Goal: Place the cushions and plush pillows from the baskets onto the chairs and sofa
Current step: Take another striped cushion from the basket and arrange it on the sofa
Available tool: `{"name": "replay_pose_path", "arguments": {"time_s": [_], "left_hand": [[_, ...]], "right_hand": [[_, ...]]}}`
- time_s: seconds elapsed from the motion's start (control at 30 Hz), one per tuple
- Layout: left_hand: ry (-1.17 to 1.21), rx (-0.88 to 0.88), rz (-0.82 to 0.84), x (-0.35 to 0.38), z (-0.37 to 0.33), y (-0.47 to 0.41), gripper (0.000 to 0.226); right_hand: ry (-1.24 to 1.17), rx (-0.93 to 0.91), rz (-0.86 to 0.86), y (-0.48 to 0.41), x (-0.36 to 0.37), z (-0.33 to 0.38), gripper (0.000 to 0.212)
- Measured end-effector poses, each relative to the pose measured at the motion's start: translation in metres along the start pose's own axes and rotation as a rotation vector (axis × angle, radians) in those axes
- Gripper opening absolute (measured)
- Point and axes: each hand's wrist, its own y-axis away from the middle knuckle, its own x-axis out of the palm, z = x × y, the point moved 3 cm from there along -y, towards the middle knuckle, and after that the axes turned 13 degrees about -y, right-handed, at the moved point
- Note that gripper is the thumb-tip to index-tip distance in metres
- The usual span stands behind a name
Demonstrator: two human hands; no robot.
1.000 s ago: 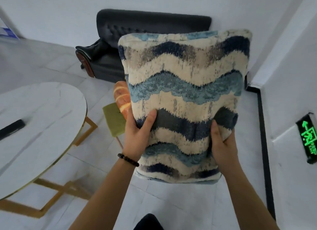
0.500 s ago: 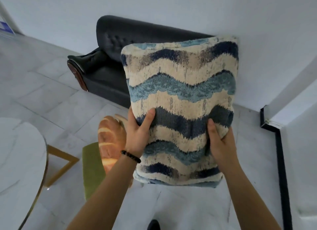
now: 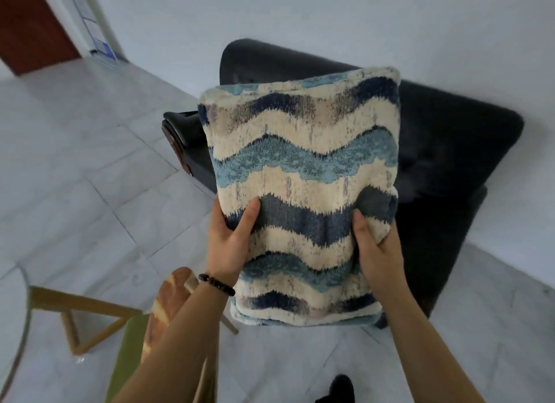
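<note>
A square cushion (image 3: 303,174) with cream, light blue and navy wavy stripes is held upright in front of me. My left hand (image 3: 229,243) grips its left edge, thumb on the front. My right hand (image 3: 375,246) grips its right edge the same way. Behind the cushion stands a black leather sofa (image 3: 450,150), largely hidden by it. At lower left a bread-shaped plush pillow (image 3: 168,303) lies on a green chair (image 3: 129,354), partly covered by my left forearm.
The round white marble table's rim (image 3: 18,336) and its wooden legs (image 3: 75,315) are at lower left. Grey tiled floor (image 3: 90,177) spreads to the left. A white wall stands behind the sofa, and a brown door (image 3: 30,21) is at the upper left.
The view has moved closer to the black sofa, which now sits directly behind the cushion. The table and green chair have slid to the lower left. Both hands keep the same grip.
</note>
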Motion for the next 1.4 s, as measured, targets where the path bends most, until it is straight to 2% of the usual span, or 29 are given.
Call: {"name": "replay_pose_path", "arguments": {"time_s": [0.07,0.17,0.27,0.43,0.5,0.63,0.73,0.97,1.23,1.4], "left_hand": [[-0.027,-0.019,-0.106,-0.005,0.0,-0.038,0.058],[-0.025,-0.038,-0.267,-0.02,0.004,-0.092,0.061],[-0.009,-0.022,-0.375,-0.033,0.017,-0.156,0.051],[0.021,-0.004,-0.427,-0.056,0.039,-0.281,0.045],[0.029,-0.016,-0.441,-0.066,0.042,-0.332,0.049],[0.013,0.002,-0.425,-0.079,0.036,-0.435,0.053],[0.001,0.02,-0.363,-0.074,0.035,-0.513,0.053],[-0.044,0.001,-0.221,-0.031,0.074,-0.7,0.058],[-0.071,-0.036,-0.124,-0.012,0.082,-0.861,0.059],[-0.079,-0.064,-0.037,0.001,0.11,-0.94,0.056]], "right_hand": [[-0.019,0.032,0.099,-0.055,0.03,0.001,0.047],[-0.041,0.036,0.236,-0.12,0.085,-0.001,0.06],[-0.024,0.054,0.362,-0.18,0.143,-0.013,0.04],[-0.009,0.065,0.451,-0.272,0.248,-0.02,0.018],[0.001,0.08,0.474,-0.308,0.288,-0.018,0.02],[0.013,0.048,0.434,-0.391,0.346,-0.037,0.012],[0.012,0.043,0.353,-0.452,0.375,-0.063,0.026],[-0.065,0.096,0.147,-0.599,0.432,-0.131,0.026],[-0.107,0.155,0.019,-0.714,0.49,-0.144,0.056],[-0.112,0.142,-0.06,-0.763,0.522,-0.168,0.043]]}}
